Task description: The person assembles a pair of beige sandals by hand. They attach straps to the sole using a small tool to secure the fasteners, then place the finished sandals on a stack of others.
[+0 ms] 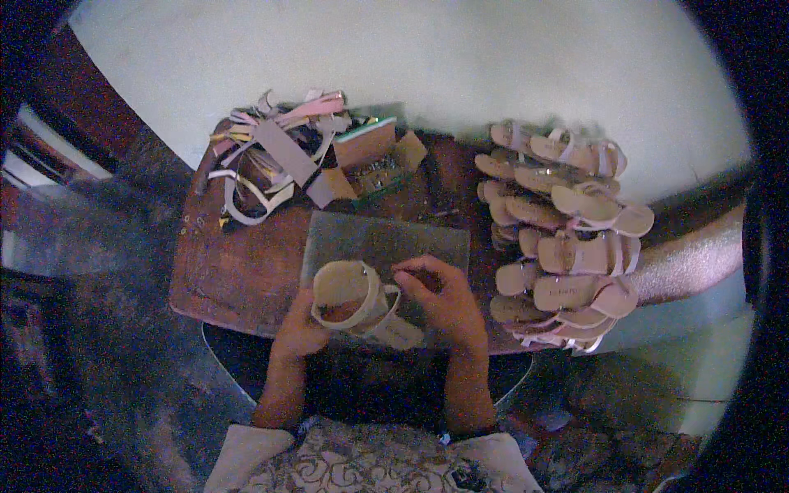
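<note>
A beige sandal (343, 287) with pale straps is tilted over the near edge of the table, its heel end up and to the left. My left hand (302, 324) grips it from the left side, with the fingers partly hidden behind the sole. Just right of the straps, my right hand (440, 292) is raised with thumb and forefinger drawn together in a pinch. Whether something small is between those fingertips is too blurred to see. Beneath the hands lies a grey square mat (349, 234).
On the brown table (234, 275), a heap of loose straps (271, 156) lies at the far left. Beside it, an open cardboard box (370, 152) holds small shiny pieces. Stacked beige sandals (567, 255) fill the right end. Another person's forearm (694, 255) reaches behind the stack.
</note>
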The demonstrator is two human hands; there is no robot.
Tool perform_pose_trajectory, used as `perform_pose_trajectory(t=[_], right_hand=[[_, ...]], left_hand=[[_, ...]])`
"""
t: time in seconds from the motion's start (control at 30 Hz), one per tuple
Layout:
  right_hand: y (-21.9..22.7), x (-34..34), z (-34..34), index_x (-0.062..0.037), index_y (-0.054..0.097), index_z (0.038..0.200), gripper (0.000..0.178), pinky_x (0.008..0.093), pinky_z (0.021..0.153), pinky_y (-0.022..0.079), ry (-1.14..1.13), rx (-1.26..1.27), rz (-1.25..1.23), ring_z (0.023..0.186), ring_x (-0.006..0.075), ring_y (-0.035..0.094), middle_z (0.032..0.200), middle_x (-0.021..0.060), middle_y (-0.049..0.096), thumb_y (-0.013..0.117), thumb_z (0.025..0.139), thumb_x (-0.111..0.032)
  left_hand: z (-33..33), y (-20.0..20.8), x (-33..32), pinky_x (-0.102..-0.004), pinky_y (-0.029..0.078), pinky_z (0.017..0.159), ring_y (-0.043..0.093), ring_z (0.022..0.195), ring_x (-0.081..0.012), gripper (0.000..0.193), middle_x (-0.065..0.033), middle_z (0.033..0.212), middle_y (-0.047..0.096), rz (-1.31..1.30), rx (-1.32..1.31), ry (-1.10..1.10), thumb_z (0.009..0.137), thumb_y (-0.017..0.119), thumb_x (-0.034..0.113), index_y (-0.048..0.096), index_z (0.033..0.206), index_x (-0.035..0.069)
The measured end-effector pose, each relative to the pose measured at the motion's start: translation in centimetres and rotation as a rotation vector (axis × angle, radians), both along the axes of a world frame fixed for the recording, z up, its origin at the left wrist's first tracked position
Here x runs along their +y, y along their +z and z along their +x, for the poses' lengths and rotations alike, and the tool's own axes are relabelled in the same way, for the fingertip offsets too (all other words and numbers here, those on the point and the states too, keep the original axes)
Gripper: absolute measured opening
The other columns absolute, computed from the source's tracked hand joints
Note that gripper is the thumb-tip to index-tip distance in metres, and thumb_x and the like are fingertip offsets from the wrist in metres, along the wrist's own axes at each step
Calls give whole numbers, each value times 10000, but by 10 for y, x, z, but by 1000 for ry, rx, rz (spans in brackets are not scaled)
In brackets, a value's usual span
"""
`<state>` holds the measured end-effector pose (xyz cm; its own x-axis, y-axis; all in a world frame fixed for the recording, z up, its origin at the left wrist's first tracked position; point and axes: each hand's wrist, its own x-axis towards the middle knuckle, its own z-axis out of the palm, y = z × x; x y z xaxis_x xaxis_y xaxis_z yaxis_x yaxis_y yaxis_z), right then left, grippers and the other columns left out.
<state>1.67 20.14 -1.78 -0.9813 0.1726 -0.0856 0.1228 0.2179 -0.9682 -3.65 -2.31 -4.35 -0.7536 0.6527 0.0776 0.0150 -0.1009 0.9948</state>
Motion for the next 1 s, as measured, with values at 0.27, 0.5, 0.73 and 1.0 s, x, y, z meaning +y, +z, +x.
perform_pose_trajectory(t=[0.27,0.5,0.73,1.0], right_hand=[[9,24,-36,-22,675,993,173,264,758,477,-152,-47,162,824,111,606,900,46,677,650,845,-108],[8,25,-82,-12,670,973,167,276,764,471,-229,31,291,850,143,615,882,65,677,649,839,-110],[9,22,-132,-33,676,944,165,313,813,468,-189,100,558,882,229,645,925,115,682,665,793,-98],[-24,18,-180,-60,693,927,199,384,830,480,52,101,730,866,316,627,917,144,672,688,747,-146]], left_hand=[[-11,-32,7,-347,473,910,607,1018,-199,378,-98,1088,646,202,-270,295,771,709,17,590,1130,-5],[-36,-68,-7,-344,477,908,603,1021,-185,382,-96,1098,641,72,-250,399,776,701,3,585,1140,0],[-41,-82,-13,-356,474,917,600,1038,-203,392,-122,1126,627,112,-209,455,779,688,-9,568,1152,-22],[-57,-71,-14,-346,482,901,609,1015,-197,396,-117,1114,633,132,-249,317,780,678,-23,567,1160,-22]])
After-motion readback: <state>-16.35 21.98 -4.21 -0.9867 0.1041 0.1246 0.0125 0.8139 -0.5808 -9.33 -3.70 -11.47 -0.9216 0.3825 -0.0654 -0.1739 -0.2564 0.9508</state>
